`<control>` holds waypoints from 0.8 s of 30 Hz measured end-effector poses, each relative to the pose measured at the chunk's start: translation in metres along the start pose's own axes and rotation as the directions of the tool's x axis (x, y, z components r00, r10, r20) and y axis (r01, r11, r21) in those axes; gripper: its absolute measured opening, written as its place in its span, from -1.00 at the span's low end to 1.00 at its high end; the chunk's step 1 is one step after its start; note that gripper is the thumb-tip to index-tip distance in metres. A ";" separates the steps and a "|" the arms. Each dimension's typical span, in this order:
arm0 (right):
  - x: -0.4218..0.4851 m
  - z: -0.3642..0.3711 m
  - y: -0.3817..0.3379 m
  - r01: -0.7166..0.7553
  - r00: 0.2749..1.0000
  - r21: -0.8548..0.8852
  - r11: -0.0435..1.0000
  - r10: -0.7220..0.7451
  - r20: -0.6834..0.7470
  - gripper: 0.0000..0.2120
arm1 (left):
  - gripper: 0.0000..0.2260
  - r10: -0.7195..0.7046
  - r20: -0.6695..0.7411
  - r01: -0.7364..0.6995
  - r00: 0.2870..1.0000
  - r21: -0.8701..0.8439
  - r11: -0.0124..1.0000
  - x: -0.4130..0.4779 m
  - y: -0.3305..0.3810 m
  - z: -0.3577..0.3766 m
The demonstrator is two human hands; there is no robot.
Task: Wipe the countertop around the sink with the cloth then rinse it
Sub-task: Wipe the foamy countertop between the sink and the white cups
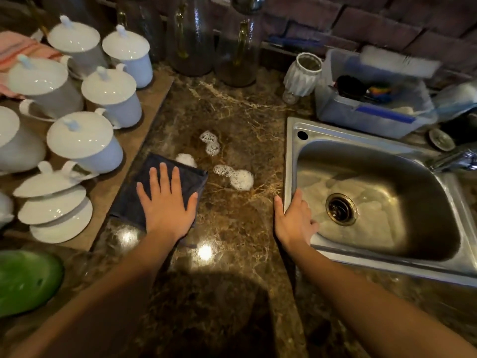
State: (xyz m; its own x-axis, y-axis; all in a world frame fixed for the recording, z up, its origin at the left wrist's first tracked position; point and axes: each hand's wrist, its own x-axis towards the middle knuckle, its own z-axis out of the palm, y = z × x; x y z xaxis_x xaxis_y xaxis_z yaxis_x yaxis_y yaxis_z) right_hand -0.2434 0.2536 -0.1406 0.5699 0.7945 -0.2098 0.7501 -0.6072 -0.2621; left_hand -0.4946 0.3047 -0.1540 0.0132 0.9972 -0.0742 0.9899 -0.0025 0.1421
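Observation:
A dark blue cloth (130, 200) lies flat on the brown marble countertop (232, 223), left of the steel sink (291, 156). My left hand (166, 205) presses on the cloth with its fingers spread straight. White foam patches (237, 177) sit on the counter just right of the cloth, and one touches the cloth's far edge. My right hand (293, 220) rests on the sink's left rim with its thumb on the counter side and its fingers over the inner edge. The basin holds shallow soapy water around the drain (340, 209).
White lidded cups and pots (85, 140) crowd a board on the left. Glass jars (191, 37) stand at the back. A plastic tub (371, 109) of utensils sits behind the sink, the tap (454, 158) at its right. A green bowl (23, 280) lies near left.

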 end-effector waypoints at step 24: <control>0.003 0.000 0.002 0.021 0.999 0.008 1.000 -0.021 0.032 -0.33 | -0.35 -0.240 0.083 0.245 0.967 -0.052 0.968 -0.092 0.019 0.001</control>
State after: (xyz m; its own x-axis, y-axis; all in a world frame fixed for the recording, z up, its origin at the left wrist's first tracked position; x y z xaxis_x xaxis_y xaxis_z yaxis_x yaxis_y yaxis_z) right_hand -0.2401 0.2542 -0.1422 0.5431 0.8064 -0.2339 0.7589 -0.5906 -0.2743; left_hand -0.4769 0.2131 -0.1457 -0.2133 0.9587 -0.1879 0.9543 0.2457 0.1703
